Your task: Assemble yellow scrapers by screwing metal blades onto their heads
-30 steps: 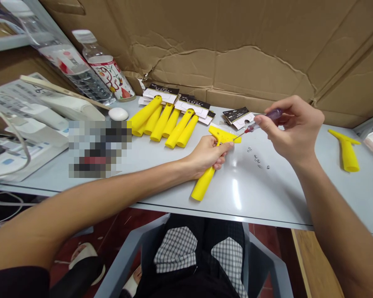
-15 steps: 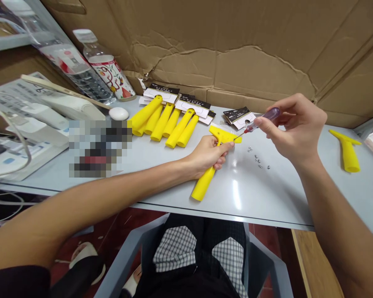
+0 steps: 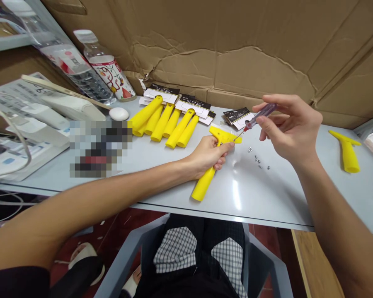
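Note:
A yellow plastic scraper point(image 3: 202, 187) with a wide head lies in my left hand point(image 3: 209, 155), fingers wrapped round its neck and thumb along the head. My right hand point(image 3: 294, 124) grips a screwdriver point(image 3: 261, 115) by its clear purple handle between thumb and fingers. The screwdriver's thin shaft slants down to the scraper's head, its tip beside my left thumb. Whether the tip sits in a screw is too small to tell. Several small screws point(image 3: 257, 159) are scattered on the table just right of the scraper's head.
Several yellow scrapers with card labels point(image 3: 170, 120) lie behind my left hand. Another card point(image 3: 238, 117) rests at the back, and one yellow scraper part point(image 3: 348, 153) lies far right. Bottles point(image 3: 107, 68), a white egg-shaped thing point(image 3: 118, 114) and white boxes stand left; cardboard point(image 3: 236, 37) walls the back.
My right hand has turned a little on the screwdriver handle, the index finger lifting and the fingers shifting. The left hand and the scraper have stayed in place.

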The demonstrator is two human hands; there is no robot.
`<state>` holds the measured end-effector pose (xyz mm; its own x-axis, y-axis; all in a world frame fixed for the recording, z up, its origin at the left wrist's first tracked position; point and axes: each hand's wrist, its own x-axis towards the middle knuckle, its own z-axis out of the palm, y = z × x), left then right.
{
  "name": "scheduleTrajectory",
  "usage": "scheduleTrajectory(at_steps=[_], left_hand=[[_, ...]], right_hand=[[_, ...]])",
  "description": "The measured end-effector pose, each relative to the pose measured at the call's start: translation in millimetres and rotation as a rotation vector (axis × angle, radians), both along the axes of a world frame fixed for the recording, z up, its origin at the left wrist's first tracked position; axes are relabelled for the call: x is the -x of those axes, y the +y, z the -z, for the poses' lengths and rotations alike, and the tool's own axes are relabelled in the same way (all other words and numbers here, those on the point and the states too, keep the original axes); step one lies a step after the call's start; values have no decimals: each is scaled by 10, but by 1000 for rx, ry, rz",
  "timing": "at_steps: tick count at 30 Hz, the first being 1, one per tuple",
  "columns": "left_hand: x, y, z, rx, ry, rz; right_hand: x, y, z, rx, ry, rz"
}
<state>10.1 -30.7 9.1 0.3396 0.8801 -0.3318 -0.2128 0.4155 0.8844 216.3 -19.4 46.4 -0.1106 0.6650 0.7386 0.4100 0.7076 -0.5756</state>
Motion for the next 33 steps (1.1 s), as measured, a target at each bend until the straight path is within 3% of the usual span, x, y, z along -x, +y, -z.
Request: scheduleTrajectory(at_steps=[6, 15, 22, 33], left_hand=[[2, -12, -6, -15, 61, 9], [-3, -2, -5, -13, 26, 4], [-2, -9, -22, -14, 29, 5], [-4, 2, 5, -16, 16, 3]], right_hand=[[-37, 57, 31, -76, 5, 46], [-20, 21, 21, 26, -21, -69], [-26, 32, 2, -79, -36, 45], [-9, -31, -19, 25, -30, -73]])
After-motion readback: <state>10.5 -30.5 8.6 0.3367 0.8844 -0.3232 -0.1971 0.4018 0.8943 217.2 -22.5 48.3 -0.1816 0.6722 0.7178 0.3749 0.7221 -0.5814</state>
